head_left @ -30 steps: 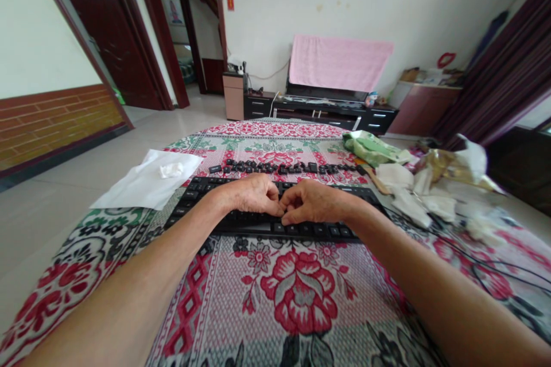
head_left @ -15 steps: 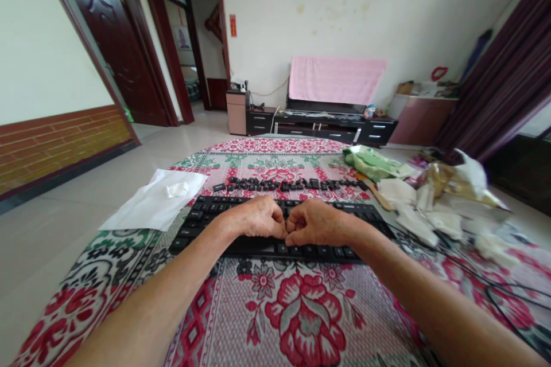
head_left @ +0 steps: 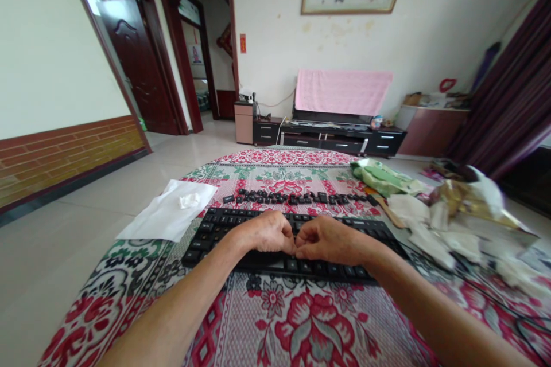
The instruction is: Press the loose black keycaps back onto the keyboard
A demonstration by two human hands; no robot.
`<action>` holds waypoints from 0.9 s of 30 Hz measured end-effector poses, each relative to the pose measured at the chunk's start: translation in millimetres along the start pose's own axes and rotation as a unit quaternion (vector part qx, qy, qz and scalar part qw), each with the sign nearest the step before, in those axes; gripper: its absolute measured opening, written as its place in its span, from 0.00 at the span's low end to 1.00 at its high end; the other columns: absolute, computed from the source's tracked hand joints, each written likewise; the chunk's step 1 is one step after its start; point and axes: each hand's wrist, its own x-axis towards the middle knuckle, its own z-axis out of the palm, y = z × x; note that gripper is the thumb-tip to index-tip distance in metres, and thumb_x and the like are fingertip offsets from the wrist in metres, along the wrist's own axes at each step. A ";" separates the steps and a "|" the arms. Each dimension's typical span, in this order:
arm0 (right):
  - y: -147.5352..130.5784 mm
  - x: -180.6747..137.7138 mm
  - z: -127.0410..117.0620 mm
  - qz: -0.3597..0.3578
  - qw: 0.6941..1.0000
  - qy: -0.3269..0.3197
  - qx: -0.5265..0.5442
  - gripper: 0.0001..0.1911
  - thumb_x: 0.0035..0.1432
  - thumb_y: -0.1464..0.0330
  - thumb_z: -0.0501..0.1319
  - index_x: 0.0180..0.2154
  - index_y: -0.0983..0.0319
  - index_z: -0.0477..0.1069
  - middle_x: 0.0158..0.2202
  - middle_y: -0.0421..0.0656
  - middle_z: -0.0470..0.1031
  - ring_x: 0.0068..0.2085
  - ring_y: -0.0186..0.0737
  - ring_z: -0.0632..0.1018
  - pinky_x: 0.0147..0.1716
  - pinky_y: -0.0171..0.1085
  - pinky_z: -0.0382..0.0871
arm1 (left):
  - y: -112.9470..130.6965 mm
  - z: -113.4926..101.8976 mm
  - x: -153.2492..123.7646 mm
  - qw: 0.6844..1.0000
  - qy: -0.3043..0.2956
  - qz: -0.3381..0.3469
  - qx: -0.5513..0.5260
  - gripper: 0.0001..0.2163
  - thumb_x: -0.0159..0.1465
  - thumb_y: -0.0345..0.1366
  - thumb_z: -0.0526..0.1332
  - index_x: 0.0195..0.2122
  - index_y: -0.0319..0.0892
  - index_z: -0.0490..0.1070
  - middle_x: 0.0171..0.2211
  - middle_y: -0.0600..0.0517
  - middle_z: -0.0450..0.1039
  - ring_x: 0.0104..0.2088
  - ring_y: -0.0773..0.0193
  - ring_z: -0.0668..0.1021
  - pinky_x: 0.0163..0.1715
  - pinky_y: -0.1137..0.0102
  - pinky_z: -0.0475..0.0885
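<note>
A black computer keyboard (head_left: 202, 245) lies on the flowered tablecloth in front of me. My left hand (head_left: 271, 233) rests over its middle, fingers curled and pinched. Close beside it, my right hand (head_left: 322, 239) is also closed, its fingertips meeting those of the left just above the keys. Whatever sits between the fingertips is hidden or too small to name. Behind the keyboard, several loose black keycaps (head_left: 297, 199) lie in a long row. Part of the key rows is covered by my hands.
White paper (head_left: 159, 215) with a crumpled tissue (head_left: 189, 200) lies at the left. On the right are a green plastic packet (head_left: 383, 176), a wooden stick (head_left: 391, 213), used tissues (head_left: 426, 235), a gold-and-clear bag (head_left: 469, 203) and a black cable (head_left: 486, 298).
The view has tilted up and shifted, so everything sits a little lower and further right. Both hands stay pinched together over the same part of the keyboard.
</note>
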 end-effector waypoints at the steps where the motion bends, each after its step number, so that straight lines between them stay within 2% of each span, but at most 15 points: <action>1: 0.0 0.0 0.1 0.001 1.000 0.001 0.005 0.10 0.43 0.65 0.59 0.28 0.65 0.72 0.21 0.39 0.68 0.22 0.29 0.64 0.20 0.29 0.56 | -0.8 -0.2 0.4 1.000 -0.002 0.000 -0.002 0.12 0.43 0.42 0.59 0.24 0.39 0.72 0.16 0.58 0.60 0.18 0.73 0.61 0.16 0.76 0.53; 10: 3.2 1.9 1.9 -0.001 1.000 0.011 0.003 0.10 0.42 0.65 0.59 0.26 0.65 0.72 0.21 0.38 0.66 0.21 0.28 0.63 0.19 0.29 0.55 | 0.9 -2.0 0.6 0.999 -0.024 -0.019 -0.018 0.11 0.43 0.41 0.59 0.23 0.39 0.71 0.16 0.58 0.60 0.18 0.72 0.62 0.17 0.76 0.53; 21: 4.1 2.5 -1.2 -0.005 1.000 -0.020 0.005 0.10 0.44 0.66 0.57 0.28 0.65 0.72 0.21 0.38 0.66 0.22 0.27 0.62 0.20 0.29 0.55 | -2.0 -1.8 3.4 0.998 -0.049 -0.031 -0.038 0.11 0.45 0.42 0.58 0.23 0.39 0.70 0.16 0.58 0.57 0.18 0.73 0.59 0.17 0.75 0.51; 27: 4.9 3.6 -1.3 0.010 1.000 -0.018 -0.017 0.10 0.45 0.64 0.57 0.26 0.64 0.71 0.20 0.37 0.64 0.21 0.27 0.61 0.19 0.30 0.54 | -1.5 -0.8 3.4 0.998 -0.051 -0.011 -0.047 0.08 0.47 0.39 0.57 0.22 0.39 0.68 0.16 0.58 0.56 0.17 0.74 0.58 0.16 0.75 0.51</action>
